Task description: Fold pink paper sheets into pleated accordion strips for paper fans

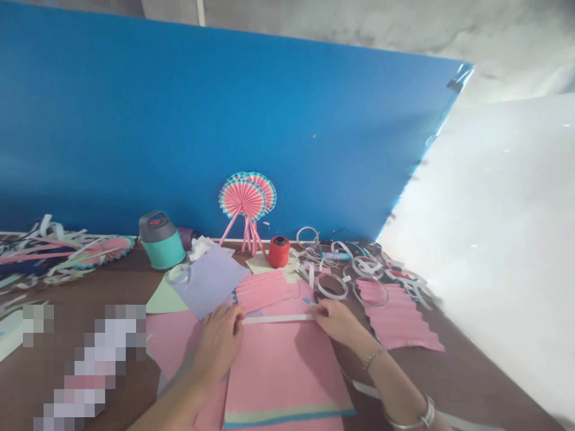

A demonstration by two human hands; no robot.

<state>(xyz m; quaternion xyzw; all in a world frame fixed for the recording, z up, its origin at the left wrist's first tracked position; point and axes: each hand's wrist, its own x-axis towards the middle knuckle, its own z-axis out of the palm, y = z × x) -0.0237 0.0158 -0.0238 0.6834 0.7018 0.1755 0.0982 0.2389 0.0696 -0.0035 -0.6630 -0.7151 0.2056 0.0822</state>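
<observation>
While my left hand [222,336] and right hand [336,322] pinch a narrow white strip [278,319] across rectangular pink paper [285,368], I judge alignment underway, levelness needed next.

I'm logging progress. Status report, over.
Left hand and right hand at opposite ends of narrow white strip. Strip along far edge of pink rectangular paper sheet. Pleated pink paper beyond.

A craft workspace — paper fans [242,200], white strips [278,319], coloured sheets [209,281] across a table [471,383]
</observation>
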